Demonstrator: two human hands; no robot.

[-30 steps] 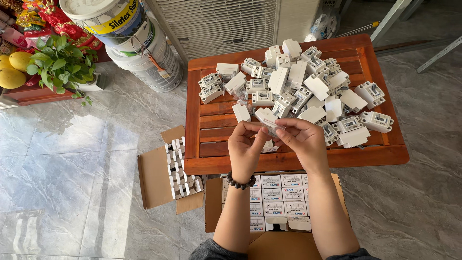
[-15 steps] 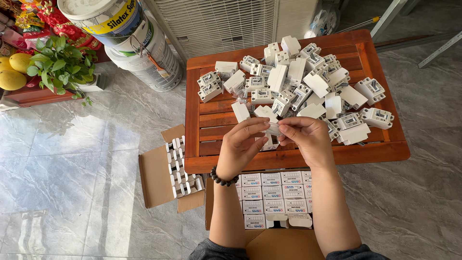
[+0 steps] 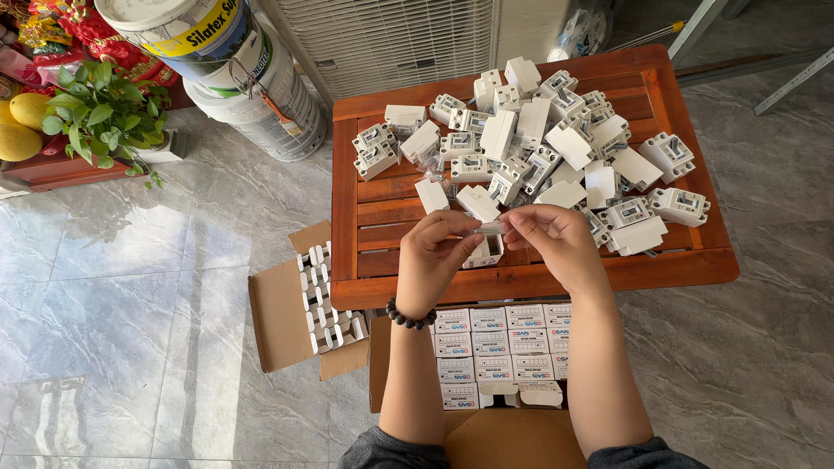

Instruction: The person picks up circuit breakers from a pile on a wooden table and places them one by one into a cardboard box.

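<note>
Holding a small clear plastic bag (image 3: 492, 227) between both hands, just above the near edge of the wooden table (image 3: 382, 208). Left hand (image 3: 439, 252) curled, fingers pinching one end of the bag, a dark bead bracelet (image 3: 408, 318) on its wrist. Right hand (image 3: 556, 243) curled too, fingertips pinching the other end. Both forearms reaching up from the bottom of the view, close together, wrists bent a little inward.

Just under the hands, resting on the table, a small white box (image 3: 483, 253), partly covered by the left fingers. Farther back, a big messy pile of white switch parts (image 3: 539, 148), spread over most of the table. Below the table edge, on the floor, an open cardboard box (image 3: 495, 352) packed with neat rows of small white boxes. To its left, another open cardboard box (image 3: 300, 313) with white parts standing in rows. On the grey tiled floor (image 3: 130, 295), at the far left, a green potted plant (image 3: 104, 113), yellow fruit (image 3: 22, 122), and stacked white paint buckets (image 3: 234, 78). Behind the table, a white slatted grille (image 3: 400, 35).

Hard to tell what sits inside the clear bag. Arms cut off at the bottom edge, with only grey sleeves (image 3: 382, 447) showing.
</note>
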